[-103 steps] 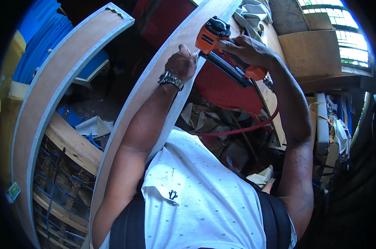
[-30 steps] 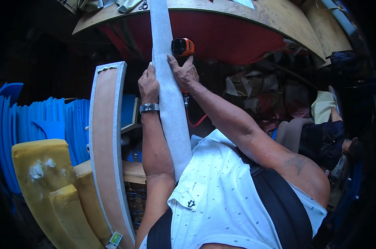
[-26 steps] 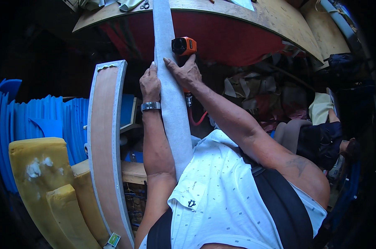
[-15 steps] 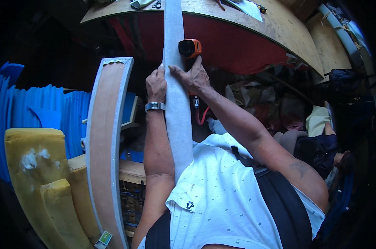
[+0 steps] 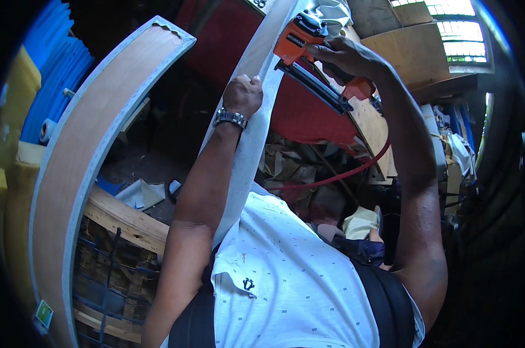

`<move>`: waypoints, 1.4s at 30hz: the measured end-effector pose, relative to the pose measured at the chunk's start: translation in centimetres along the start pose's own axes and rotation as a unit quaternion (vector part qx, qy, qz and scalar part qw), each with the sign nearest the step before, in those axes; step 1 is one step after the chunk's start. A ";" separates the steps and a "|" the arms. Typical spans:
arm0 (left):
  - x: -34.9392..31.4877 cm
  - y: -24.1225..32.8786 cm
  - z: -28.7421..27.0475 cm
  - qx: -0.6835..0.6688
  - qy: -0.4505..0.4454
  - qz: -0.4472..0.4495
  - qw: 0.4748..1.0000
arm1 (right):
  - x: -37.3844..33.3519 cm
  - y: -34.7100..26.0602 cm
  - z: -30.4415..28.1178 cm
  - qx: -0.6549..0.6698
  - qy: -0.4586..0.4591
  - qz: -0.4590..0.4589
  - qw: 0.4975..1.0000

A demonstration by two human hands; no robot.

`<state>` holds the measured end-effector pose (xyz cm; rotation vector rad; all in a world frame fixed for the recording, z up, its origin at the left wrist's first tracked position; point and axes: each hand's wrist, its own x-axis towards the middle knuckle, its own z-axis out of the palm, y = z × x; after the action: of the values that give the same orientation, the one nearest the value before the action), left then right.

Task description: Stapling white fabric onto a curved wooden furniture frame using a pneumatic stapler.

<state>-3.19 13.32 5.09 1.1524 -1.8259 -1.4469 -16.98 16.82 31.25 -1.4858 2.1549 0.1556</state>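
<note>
In my right hand (image 5: pixel 350 58) is an orange and black pneumatic staple gun (image 5: pixel 295 45), my fingers wrapped round its grip. Its nose end is over the upper part of a long, narrow board (image 5: pixel 261 51) wrapped in pale grey fabric (image 5: pixel 252 153); whether it touches is unclear. Closed on the board's edge and fabric is my left hand (image 5: pixel 243 94), a metal watch on its wrist. Bare wood shows along the board's upper stretch. The board's near end rests against my shirt, and its far end reaches the worktable.
A fabric-edged curved panel (image 5: pixel 94 127) stands at left, with a small green box (image 5: pixel 44 314) at its foot. Beyond it are blue corrugated sheets (image 5: pixel 56 75) and yellow foam (image 5: pixel 13 93). A red air hose (image 5: pixel 343 174) loops at right, above fabric scraps (image 5: pixel 297 165).
My right hand has brought the staple gun up from behind the board to above it. The board has turned, showing its wood side, and leans rightward. The view has swung to the right.
</note>
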 end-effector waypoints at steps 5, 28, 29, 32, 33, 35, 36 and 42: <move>-0.8 1.4 0.5 0.026 -0.022 -0.011 0.999 | 2.0 -2.9 -0.6 -0.081 -0.037 0.022 0.996; -2.4 0.8 2.4 0.128 0.051 0.046 0.989 | 1.7 -8.8 2.2 -0.265 -0.119 0.016 0.957; -2.8 1.2 2.5 0.114 0.036 0.030 0.992 | 1.6 -8.5 2.0 -0.258 -0.143 0.041 0.955; -2.8 2.0 2.0 0.107 0.023 0.008 0.994 | 1.6 -8.6 2.1 -0.257 -0.170 0.085 0.948; -3.5 2.1 1.6 0.113 0.012 0.005 0.993 | 1.1 -9.1 2.0 -0.254 -0.161 0.071 0.951; -3.9 2.7 1.3 0.081 0.010 -0.013 0.997 | 1.0 -8.5 2.1 -0.228 -0.146 0.054 0.961; -3.8 3.7 0.9 0.045 0.016 -0.026 0.999 | 1.1 -8.1 1.4 -0.223 -0.155 0.019 0.962; -3.5 2.9 0.8 0.126 -0.005 0.010 0.992 | 1.1 -7.8 1.9 -0.210 -0.143 0.049 0.966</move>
<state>-3.02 16.91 7.94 1.2439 -2.0659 -1.2389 -9.59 13.58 30.55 -1.4634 2.0347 0.8560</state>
